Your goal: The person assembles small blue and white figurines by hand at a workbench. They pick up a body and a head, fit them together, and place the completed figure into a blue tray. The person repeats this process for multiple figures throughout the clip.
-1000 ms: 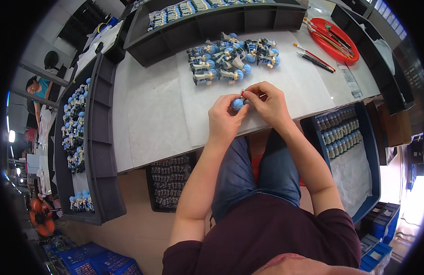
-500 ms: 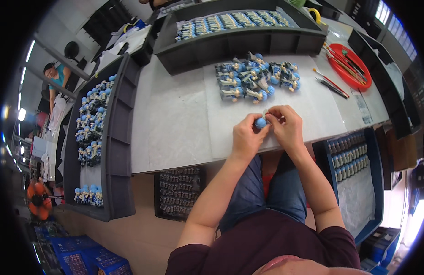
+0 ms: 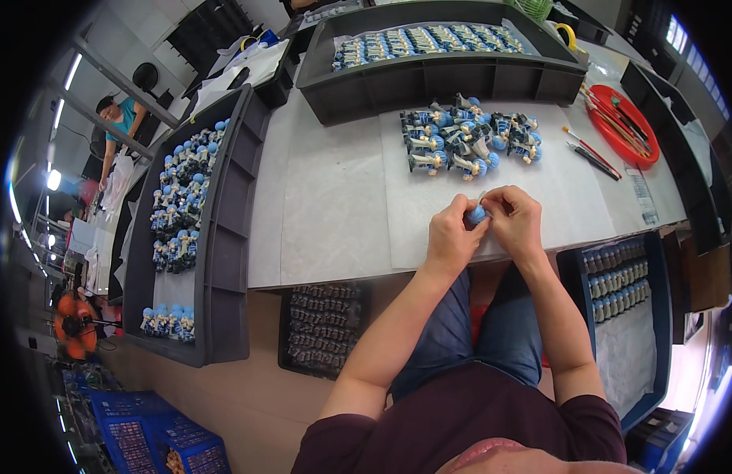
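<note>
Over the table's front edge, my left hand (image 3: 451, 232) is closed around a small blue-haired figurine (image 3: 477, 214). Only its round blue head shows between my fingers; the rest is covered. My right hand (image 3: 515, 219) meets the left at the figurine, thumb and fingers pinched together. A small pale part pokes up at its fingertips, and I cannot make out whether it belongs to the figurine. Just beyond my hands, a cluster of similar figurines (image 3: 469, 136) lies on the white sheet.
A grey crate (image 3: 445, 83) of lined-up figurines stands at the back, another grey crate (image 3: 228, 237) at the left. Paintbrushes fill a red tray (image 3: 649, 150) at the right. Pens (image 3: 595, 161) lie beside it. A blue bin (image 3: 662, 332) sits low right.
The whole view has shifted, so the scene sits a little further right in the picture. My hands stay together on the figurine, with only slight finger movement.
</note>
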`<state>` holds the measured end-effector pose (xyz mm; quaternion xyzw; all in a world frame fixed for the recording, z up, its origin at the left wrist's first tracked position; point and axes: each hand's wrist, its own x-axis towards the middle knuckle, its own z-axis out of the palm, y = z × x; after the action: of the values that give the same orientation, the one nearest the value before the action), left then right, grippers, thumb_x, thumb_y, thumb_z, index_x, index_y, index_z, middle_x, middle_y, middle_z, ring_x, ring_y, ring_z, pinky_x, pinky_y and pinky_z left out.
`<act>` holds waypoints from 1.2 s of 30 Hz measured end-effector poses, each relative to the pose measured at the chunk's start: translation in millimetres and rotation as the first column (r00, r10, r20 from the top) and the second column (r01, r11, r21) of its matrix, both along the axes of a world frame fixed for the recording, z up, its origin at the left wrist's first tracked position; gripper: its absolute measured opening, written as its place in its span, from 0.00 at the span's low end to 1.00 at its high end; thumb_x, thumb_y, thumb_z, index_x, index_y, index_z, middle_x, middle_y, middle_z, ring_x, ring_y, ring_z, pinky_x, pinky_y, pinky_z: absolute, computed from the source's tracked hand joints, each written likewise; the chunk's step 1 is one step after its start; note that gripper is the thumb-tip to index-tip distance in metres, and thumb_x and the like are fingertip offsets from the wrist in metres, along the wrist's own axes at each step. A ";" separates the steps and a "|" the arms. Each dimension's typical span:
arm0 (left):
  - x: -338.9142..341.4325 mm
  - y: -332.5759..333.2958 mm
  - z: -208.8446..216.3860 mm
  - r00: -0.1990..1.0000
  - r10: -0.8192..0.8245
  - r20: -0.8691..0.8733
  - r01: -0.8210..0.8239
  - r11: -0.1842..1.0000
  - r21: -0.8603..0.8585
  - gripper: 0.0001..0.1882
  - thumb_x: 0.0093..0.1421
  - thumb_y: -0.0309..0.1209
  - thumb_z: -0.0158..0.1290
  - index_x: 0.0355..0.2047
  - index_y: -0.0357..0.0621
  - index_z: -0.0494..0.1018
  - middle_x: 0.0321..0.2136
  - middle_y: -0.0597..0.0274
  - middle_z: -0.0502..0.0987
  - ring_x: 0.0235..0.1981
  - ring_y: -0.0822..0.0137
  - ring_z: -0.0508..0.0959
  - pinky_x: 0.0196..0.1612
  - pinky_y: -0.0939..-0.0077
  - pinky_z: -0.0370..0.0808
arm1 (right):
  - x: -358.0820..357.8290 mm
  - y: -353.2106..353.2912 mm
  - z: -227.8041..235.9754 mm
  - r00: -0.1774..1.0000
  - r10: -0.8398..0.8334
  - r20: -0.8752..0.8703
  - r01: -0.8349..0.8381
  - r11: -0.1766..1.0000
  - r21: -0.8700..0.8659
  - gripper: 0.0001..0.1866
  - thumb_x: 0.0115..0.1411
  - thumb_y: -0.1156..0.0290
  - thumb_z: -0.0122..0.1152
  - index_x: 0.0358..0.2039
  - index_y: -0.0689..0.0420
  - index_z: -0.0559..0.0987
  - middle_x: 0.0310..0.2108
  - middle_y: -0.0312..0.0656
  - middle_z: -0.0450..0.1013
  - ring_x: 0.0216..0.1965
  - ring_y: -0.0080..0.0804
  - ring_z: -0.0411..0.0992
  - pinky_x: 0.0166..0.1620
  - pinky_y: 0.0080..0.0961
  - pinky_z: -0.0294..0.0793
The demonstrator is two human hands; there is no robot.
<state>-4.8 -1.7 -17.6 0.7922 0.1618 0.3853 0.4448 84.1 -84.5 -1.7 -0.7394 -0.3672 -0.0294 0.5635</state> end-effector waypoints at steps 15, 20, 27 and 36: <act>1.1 -0.3 4.6 1.000 0.002 -0.023 -0.001 0.999 0.033 0.14 0.44 0.26 0.62 0.28 0.33 0.69 0.20 0.54 0.75 0.18 0.71 0.73 0.22 0.78 0.69 | 5.0 1.3 3.6 1.000 0.005 -0.017 -0.005 1.000 -0.024 0.03 0.43 0.84 0.58 0.22 0.63 0.76 0.20 0.44 0.71 0.20 0.28 0.70 0.26 0.22 0.68; 2.2 -0.4 2.4 1.000 -0.002 -0.018 0.003 1.000 0.031 0.13 0.45 0.25 0.61 0.28 0.33 0.69 0.20 0.54 0.75 0.17 0.71 0.73 0.22 0.78 0.69 | 3.9 1.0 3.2 0.999 -0.003 -0.032 0.003 1.000 -0.021 0.03 0.44 0.84 0.58 0.22 0.64 0.76 0.19 0.43 0.71 0.20 0.27 0.69 0.26 0.21 0.67; 2.5 -1.4 -0.7 1.000 0.008 0.004 -0.008 0.999 0.040 0.13 0.45 0.25 0.61 0.27 0.34 0.69 0.20 0.55 0.75 0.18 0.70 0.74 0.23 0.78 0.70 | 4.1 2.9 4.4 0.999 -0.028 -0.047 0.027 0.999 -0.018 0.03 0.44 0.84 0.57 0.22 0.64 0.75 0.20 0.43 0.71 0.20 0.27 0.69 0.26 0.22 0.68; 0.5 -4.4 12.1 0.999 0.019 -0.040 -0.019 1.000 0.005 0.13 0.45 0.26 0.62 0.26 0.33 0.69 0.22 0.52 0.76 0.22 0.71 0.76 0.28 0.77 0.73 | 5.5 0.6 -4.7 1.000 -0.006 -0.025 0.007 1.000 0.015 0.03 0.44 0.82 0.58 0.22 0.63 0.76 0.21 0.46 0.72 0.21 0.33 0.71 0.26 0.25 0.68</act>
<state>-4.3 -6.2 -5.5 0.7993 0.1776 0.3738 0.4357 89.6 -83.9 -6.4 -0.7367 -0.3574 -0.0247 0.5735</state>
